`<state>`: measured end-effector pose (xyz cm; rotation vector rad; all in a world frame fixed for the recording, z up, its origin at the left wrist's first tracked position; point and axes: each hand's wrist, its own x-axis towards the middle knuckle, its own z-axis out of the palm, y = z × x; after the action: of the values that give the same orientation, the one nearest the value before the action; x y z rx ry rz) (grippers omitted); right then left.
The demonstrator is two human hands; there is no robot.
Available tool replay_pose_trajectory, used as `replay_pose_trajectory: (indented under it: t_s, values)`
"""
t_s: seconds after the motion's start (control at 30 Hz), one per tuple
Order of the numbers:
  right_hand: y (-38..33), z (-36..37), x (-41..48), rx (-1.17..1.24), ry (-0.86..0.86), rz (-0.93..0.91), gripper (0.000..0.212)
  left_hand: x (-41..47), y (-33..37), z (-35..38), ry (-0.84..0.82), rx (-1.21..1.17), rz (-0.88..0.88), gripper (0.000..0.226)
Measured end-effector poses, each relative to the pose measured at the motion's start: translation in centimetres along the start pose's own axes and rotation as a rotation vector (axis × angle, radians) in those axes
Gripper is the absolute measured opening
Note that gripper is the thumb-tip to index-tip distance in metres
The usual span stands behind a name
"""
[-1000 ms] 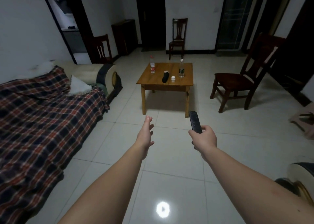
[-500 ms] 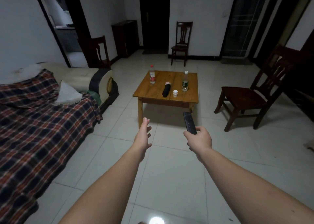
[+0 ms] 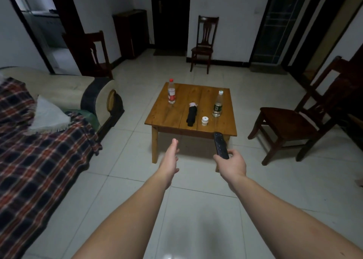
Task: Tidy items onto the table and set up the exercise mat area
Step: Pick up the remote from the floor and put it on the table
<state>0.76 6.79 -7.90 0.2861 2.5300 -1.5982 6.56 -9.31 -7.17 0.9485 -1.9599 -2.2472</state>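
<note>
My right hand [image 3: 231, 165] grips a black remote control [image 3: 221, 145] that points up toward the near edge of a low wooden table [image 3: 172, 113]. My left hand [image 3: 170, 158] is held out flat beside it, fingers straight, with nothing in it. On the table stand a red-capped bottle [image 3: 171, 91] at the far left and a white-capped bottle [image 3: 218, 104] at the right. A folded black umbrella [image 3: 192, 114] lies in the middle, with a small white jar [image 3: 204, 120] next to it. No exercise mat is in view.
A sofa under a plaid blanket [image 3: 35, 160] fills the left side, with a white cloth [image 3: 48, 117] on it. A dark wooden chair [image 3: 298, 119] stands right of the table, another chair [image 3: 203, 44] at the far wall, a third [image 3: 92, 54] by the left doorway. The floor is pale tile.
The table has come nearer and larger in view as I walk toward it. Both hands stay stretched out in front, the remote still in the right one.
</note>
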Motion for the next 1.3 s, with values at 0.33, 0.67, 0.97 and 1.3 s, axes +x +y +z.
replay_pose_trajectory:
  t_s: [0.33, 0.67, 0.97, 1.3]
  values:
    - [-4.6, 7.6, 17.4, 0.010, -0.090, 0.056, 0.026, 16.8, 7.1, 1.0, 0.098, 0.037, -0.015, 0.070]
    - [-10.8, 16.1, 29.9, -0.053, -0.186, 0.016, 0.027, 30.9, 12.1, -1.4, 0.152, -0.009, -0.061, 0.073]
    - [-13.9, 27.8, 41.4, -0.136, -0.095, 0.097, 0.043, 49.0, 15.6, -7.1, 0.100, -0.009, -0.121, 0.068]
    - [-9.3, 40.7, 49.9, -0.281, -0.065, 0.262, 0.046, 62.1, 11.4, -10.6, -0.031, 0.072, -0.182, 0.078]
